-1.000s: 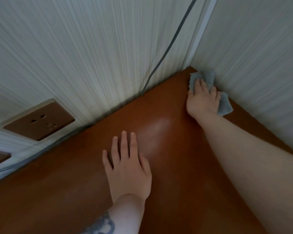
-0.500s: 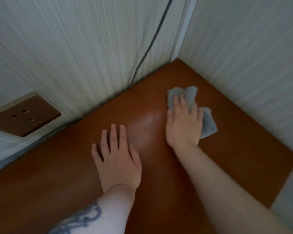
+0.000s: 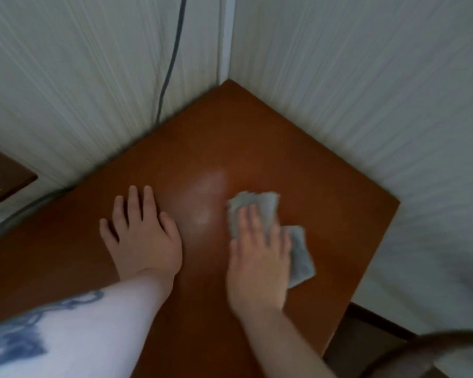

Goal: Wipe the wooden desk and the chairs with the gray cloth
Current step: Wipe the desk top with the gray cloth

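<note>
— Hidden or cut off?
— Plenty. Saw only a slice of a brown wall socket at the left edge, its holes smeared by blur. Lost the grey cable behind the back edge of the wooden desk, just below the wall. Glimpsed something dark and curved at the lower right, past the desk's end, too blurred to name. Could not read the blue marking on the left forearm either.

— And the gray cloth?
— Lay flat on the desk top, right of the middle, well out from the wall corner. Was covered through the middle by the right hand; showed only a crumpled end beyond the fingertips and a flap sticking out past the little-finger side.

— Fingers on it?
— Stretched out straight and close together, pressed down on top of the cloth, not curled round it. Could not see the thumb clearly.

— The other hand?
— Left hand rested palm down on bare wood, fingers straight and slightly spread, gripping nothing. Sat just beside the right hand, apart from it and from the cloth, with a pale sheen on the wood between them.
</note>
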`<state>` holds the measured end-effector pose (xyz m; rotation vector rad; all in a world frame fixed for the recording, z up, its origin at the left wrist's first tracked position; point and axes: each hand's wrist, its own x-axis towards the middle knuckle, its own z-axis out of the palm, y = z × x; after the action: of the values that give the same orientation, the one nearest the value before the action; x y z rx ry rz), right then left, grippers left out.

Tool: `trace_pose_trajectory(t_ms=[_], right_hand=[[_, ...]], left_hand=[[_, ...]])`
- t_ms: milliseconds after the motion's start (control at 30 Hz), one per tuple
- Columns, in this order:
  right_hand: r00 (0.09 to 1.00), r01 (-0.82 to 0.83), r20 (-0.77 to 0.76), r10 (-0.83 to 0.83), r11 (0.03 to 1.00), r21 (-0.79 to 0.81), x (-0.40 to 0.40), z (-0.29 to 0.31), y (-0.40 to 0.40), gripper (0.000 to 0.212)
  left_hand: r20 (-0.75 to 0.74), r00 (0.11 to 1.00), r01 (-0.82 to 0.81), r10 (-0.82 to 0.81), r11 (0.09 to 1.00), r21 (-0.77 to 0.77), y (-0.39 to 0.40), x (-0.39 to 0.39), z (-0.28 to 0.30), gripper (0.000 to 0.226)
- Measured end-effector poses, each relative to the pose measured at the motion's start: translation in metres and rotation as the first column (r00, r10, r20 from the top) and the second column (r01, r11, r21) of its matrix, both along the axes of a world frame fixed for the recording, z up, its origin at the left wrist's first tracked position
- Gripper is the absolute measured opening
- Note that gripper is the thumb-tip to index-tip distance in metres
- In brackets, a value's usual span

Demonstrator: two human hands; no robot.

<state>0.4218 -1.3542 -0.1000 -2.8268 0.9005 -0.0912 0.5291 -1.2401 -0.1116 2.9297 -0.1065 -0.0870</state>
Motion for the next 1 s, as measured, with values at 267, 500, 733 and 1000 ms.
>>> trace_pose_trajectory(t_ms=[267, 500, 733, 1000], right_hand=[[0.997, -0.022, -0.079, 0.027, 0.998, 0.059, -0.060, 0.002, -0.035, 0.059], [0.979, -0.152, -0.100, 0.177, 0.965, 0.212, -0.111, 0.020, 0.023, 0.056], [0.997, 0.041, -0.070, -0.036, 0.996, 0.082, -0.108, 0.006, -0.092, 0.061], [0.967, -0.242, -0.066, 0.245, 0.969, 0.046, -0.074, 0.004, -0.071, 0.054]], left_hand=[[0.094, 0.983, 0.176, -0.159, 0.962, -0.208, 0.005, -0.025, 0.019, 0.050], [0.022, 0.918, 0.381, -0.395, 0.868, -0.319, -0.073, -0.099, 0.023, 0.051], [0.036, 0.934, 0.354, -0.355, 0.911, -0.209, -0.094, -0.086, 0.010, 0.047], [0.075, 0.937, 0.347, -0.340, 0.931, -0.110, -0.101, -0.088, 0.004, 0.059]])
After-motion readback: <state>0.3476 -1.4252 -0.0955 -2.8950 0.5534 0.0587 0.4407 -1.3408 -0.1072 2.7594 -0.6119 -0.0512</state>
